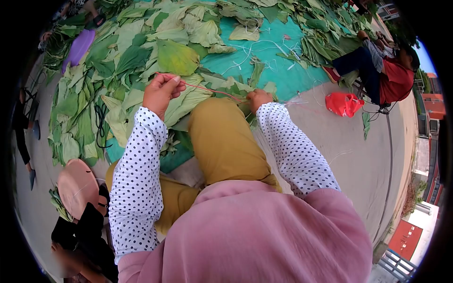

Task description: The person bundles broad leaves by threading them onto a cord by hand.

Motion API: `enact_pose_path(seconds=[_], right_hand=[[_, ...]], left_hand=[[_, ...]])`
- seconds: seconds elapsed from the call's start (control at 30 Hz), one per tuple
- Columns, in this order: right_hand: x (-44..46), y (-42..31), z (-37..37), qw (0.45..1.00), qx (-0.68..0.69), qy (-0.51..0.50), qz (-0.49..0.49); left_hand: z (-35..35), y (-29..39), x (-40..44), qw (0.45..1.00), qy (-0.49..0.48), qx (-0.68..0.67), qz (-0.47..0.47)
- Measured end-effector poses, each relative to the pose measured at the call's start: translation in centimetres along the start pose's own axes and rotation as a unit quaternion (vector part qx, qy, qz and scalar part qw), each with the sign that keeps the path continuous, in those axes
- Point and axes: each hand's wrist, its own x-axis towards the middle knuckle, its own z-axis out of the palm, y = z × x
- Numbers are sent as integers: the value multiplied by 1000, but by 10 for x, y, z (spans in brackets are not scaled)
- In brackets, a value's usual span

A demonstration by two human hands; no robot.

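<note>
Left grip (pixel 160 94): thumb and forefinger clamped on the red string (pixel 207 88). Right grip (pixel 259 98): fingers curled in, looks clamped on the same string farther along; fingertips partly hidden. String spans between my two grips, over the leaves and just past my raised knee (pixel 226 141). It runs fairly straight, so I'd judge the two-point hold is there to keep it stretched and under control.

Big leaves (pixel 178 57) overlap in a broad pile in front of me, plenty on the teal sheet (pixel 283 82), probably to keep them off the ground. White strings (pixel 240 59) lie loose on the bare part of the sheet, seemingly within easy reach. Dark cord (pixel 100 125) on the leaves at my left. Red bag (pixel 343 104) on the ground at right, near a seated person in a red top (pixel 396 80). Purple item (pixel 80 49) far left; can't tell what.
</note>
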Motion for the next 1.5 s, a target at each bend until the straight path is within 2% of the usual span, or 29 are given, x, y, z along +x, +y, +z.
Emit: enact_pose_path(seconds=[0.1, 0.17, 0.2, 0.23, 0.27, 0.3, 0.37, 0.47, 0.53, 0.63, 0.67, 0.77, 0.8, 0.83, 0.87, 0.9, 0.97, 1.0, 1.03, 1.07, 1.1, 1.17, 1.2, 1.23, 1.3, 1.33, 1.37, 1.43, 1.5], right_hand=[[-12, -12, -2, 995, -85, 22, 45], [0, -26, -6, 997, -40, 67, -26], [15, -37, -10, 986, 139, 46, -83], [19, -59, -27, 940, 313, 19, -135], [18, -86, -38, 867, 484, -26, -118], [25, -104, -44, 865, 483, -33, -131], [40, -135, -53, 773, 599, -140, -154], [50, -161, -62, 822, 536, -128, -145], [55, -169, -53, 846, 517, -74, -112], [61, -165, -39, 879, 461, -6, -120], [60, -167, -41, 880, 459, -10, -123], [45, -173, -54, 872, 473, -14, -122], [42, -173, -59, 874, 475, -31, -103], [43, -172, -60, 874, 476, -48, -85], [49, -169, -53, 872, 480, -39, -88], [52, -169, -52, 873, 477, -45, -91], [52, -169, -50, 867, 489, -56, -77], [52, -170, -50, 874, 476, -53, -88], [52, -172, -50, 874, 474, -56, -92], [51, -174, -52, 880, 461, -63, -92], [51, -175, -54, 886, 449, -69, -91], [51, -174, -54, 885, 450, -72, -93], [51, -174, -54, 884, 452, -77, -94], [50, -175, -54, 884, 453, -75, -93], [51, -175, -53, 875, 470, -72, -89], [51, -175, -52, 874, 472, -72, -86], [51, -176, -51, 874, 472, -70, -98], [53, -175, -49, 873, 470, -68, -109], [55, -175, -48, 880, 453, -86, -116]], left_hand=[[4, 1, -3, 1000, 5, -3, -20], [7, 2, -4, 999, 17, -6, -26], [7, 2, -3, 999, 16, -12, -27], [7, 1, -2, 999, 14, -19, -27], [8, -1, -2, 999, 14, -20, -23], [9, -1, -1, 1000, 14, -21, -17], [4, -2, 0, 1000, -13, 1, 7], [-11, -4, 1, 1000, -13, 4, 3], [-34, -12, 5, 992, 106, -72, 2], [-102, -82, 33, 941, 321, -17, -104], [-137, -131, 41, 903, 407, -9, -134], [-128, -134, -4, 708, 617, 13, -342], [-146, -175, -1, 694, 600, -32, -398], [-180, -241, 10, 745, 432, 122, -494], [-212, -302, 19, 755, 257, 291, -528], [-201, -270, 4, 739, 42, 446, -503], [-150, -213, 0, 687, 41, 413, -596], [-135, -173, -19, 753, 344, 94, -554], [-129, -152, -29, 667, 580, -243, -400], [-135, -165, -23, 672, 608, -251, -340], [-145, -183, -15, 672, 609, -253, -339], [-163, -208, -1, 736, 639, -196, -109], [-144, -166, -9, 736, 668, -32, -107], [-147, -176, -2, 737, 667, -31, -106], [-153, -195, 11, 820, 568, -63, 27], [-126, -161, 3, 767, 577, -277, 47], [-117, -147, -10, 768, 577, -275, 46], [-104, -138, -31, 676, 621, -383, -101], [-102, -161, -51, 672, 642, -335, -157]])
